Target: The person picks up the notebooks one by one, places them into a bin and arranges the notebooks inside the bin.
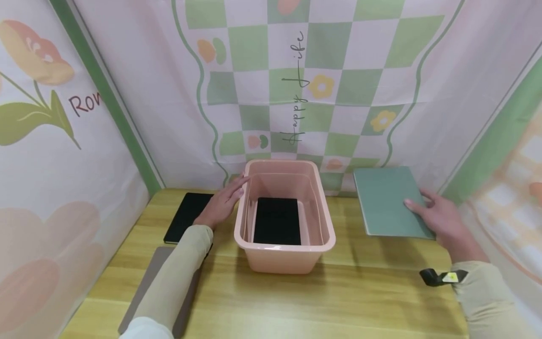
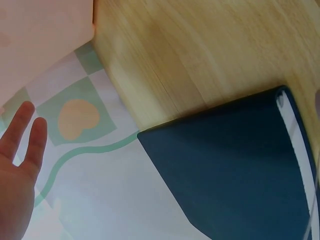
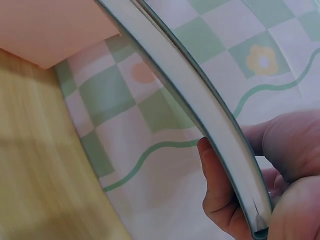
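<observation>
A pink plastic bin (image 1: 283, 259) stands mid-table with a black book (image 1: 277, 220) lying flat on its bottom. My left hand (image 1: 222, 202) is open with straight fingers beside the bin's left rim, above another black book (image 1: 186, 216) on the table; I cannot tell whether it touches the rim. The left wrist view shows that hand (image 2: 17, 170) holding nothing and the dark book (image 2: 240, 170) below. My right hand (image 1: 438, 216) grips a green book (image 1: 387, 202) by its right edge, held tilted above the table right of the bin. In the right wrist view my fingers (image 3: 220, 195) wrap its edge (image 3: 200, 115).
A grey-brown book (image 1: 154, 278) lies at the front left, partly under my left forearm. The wooden table (image 1: 317, 301) is closed in by patterned cloth walls (image 1: 296, 94) at the back and both sides. The bin's corner (image 3: 50, 30) shows in the right wrist view.
</observation>
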The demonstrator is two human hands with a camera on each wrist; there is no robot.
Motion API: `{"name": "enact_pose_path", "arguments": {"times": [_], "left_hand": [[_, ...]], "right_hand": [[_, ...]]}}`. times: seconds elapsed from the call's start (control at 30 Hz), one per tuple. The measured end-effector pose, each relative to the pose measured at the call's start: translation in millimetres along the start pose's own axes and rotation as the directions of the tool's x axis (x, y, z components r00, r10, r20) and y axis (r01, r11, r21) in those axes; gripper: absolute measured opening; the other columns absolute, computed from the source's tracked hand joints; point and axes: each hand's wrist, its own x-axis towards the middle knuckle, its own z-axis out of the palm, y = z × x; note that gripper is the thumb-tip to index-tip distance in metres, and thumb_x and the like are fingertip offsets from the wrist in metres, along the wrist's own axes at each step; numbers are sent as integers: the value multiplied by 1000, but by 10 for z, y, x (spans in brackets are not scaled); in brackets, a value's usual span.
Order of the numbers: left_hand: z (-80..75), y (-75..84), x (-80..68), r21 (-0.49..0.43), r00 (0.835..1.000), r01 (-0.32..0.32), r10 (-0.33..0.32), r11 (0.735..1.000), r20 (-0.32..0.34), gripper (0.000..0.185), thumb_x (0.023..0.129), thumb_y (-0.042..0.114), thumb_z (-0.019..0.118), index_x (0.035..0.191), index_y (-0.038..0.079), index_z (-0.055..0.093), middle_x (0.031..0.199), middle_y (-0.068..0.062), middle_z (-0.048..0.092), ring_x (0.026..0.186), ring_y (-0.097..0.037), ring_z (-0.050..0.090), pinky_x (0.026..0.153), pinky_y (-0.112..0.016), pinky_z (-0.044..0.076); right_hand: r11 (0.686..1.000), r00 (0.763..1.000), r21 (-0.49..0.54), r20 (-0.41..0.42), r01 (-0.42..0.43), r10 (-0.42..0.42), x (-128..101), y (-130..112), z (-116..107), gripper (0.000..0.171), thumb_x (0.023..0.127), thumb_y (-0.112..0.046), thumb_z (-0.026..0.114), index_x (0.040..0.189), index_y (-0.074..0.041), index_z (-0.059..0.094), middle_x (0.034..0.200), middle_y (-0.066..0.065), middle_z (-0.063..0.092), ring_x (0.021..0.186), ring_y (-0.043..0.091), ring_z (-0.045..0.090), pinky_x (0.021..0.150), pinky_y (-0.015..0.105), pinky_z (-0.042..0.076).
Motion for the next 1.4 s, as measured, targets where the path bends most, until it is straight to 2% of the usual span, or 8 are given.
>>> {"name": "enact_pose_path", "arguments": {"times": [0.17, 0.23, 0.3, 0.4, 0.6, 0.7, 0.83, 1.4], "left_hand": [[-16, -4, 12, 7, 1000, 15, -15, 1000, 6, 53, 106, 65, 23, 157, 52, 28, 169, 25, 16, 158, -19, 23, 127, -57, 23], [-24, -4, 15, 8, 1000, 19, -19, 1000, 7, 53, 106, 65, 23, 157, 52, 28, 169, 26, 16, 159, -19, 23, 127, -57, 23], [-25, -8, 20, 8, 1000, 19, -19, 1000, 7, 52, 106, 65, 23, 156, 53, 27, 169, 25, 16, 159, -20, 23, 127, -57, 23], [-22, -9, 19, 5, 1000, 14, -14, 1000, 9, 52, 106, 64, 23, 157, 52, 27, 169, 25, 15, 159, -21, 22, 127, -57, 22], [-10, -4, 11, 2, 1000, -1, 1, 1000, 9, 51, 107, 63, 23, 156, 53, 27, 170, 20, 17, 159, -20, 23, 127, -56, 22], [-10, 3, 8, 4, 1000, 3, -3, 1000, 10, 50, 107, 63, 23, 156, 54, 27, 170, 21, 17, 159, -19, 23, 127, -56, 22], [-11, 12, 6, 5, 1000, 12, -12, 1000, 8, 51, 106, 64, 23, 156, 54, 27, 169, 24, 16, 158, -18, 23, 128, -56, 22], [-1, 5, 3, 5, 1000, 3, -3, 1000, 1, 50, 107, 62, 24, 156, 54, 27, 169, 23, 16, 158, -19, 24, 127, -56, 23]], "right_hand": [[999, 1000, -25, 4, -22, 22, -9, -96, -26, 92, 101, -55, 53, 162, -5, 7, 157, 46, 15, 137, 65, 33, 94, 55, 54], [999, 1000, -36, -1, -18, 18, -11, -136, -25, 91, 101, -56, 54, 162, -5, 9, 159, 44, 14, 139, 64, 31, 93, 48, 55], [999, 1000, -31, -7, -14, 14, -17, -170, -18, 91, 101, -55, 55, 162, -5, 10, 158, 44, 15, 139, 62, 33, 84, 34, 58], [1000, 1000, -14, -13, -10, 10, -28, -205, -8, 91, 100, -54, 56, 163, -5, 10, 155, 47, 20, 134, 61, 40, 65, 14, 49], [999, 999, 45, 22, -25, 24, -32, -260, -8, 95, 101, -55, 54, 163, -5, 2, 156, 47, 19, 128, 57, 48, 68, 22, 56], [996, 999, 87, 39, -27, 24, -23, -298, -10, 96, 101, -55, 52, 163, -4, -1, 157, 46, 20, 106, 34, 66, 70, 27, 58], [991, 999, 130, 46, -11, 5, -30, -364, 6, 94, 103, -51, 51, 162, 0, -1, 155, 46, 25, 80, -1, 62, 71, 29, 59], [987, 994, 159, 107, 6, -24, -14, -704, 72, 93, 104, -51, 49, 163, -3, -6, 160, 41, 18, 81, -6, 61, 75, 24, 58]]}}
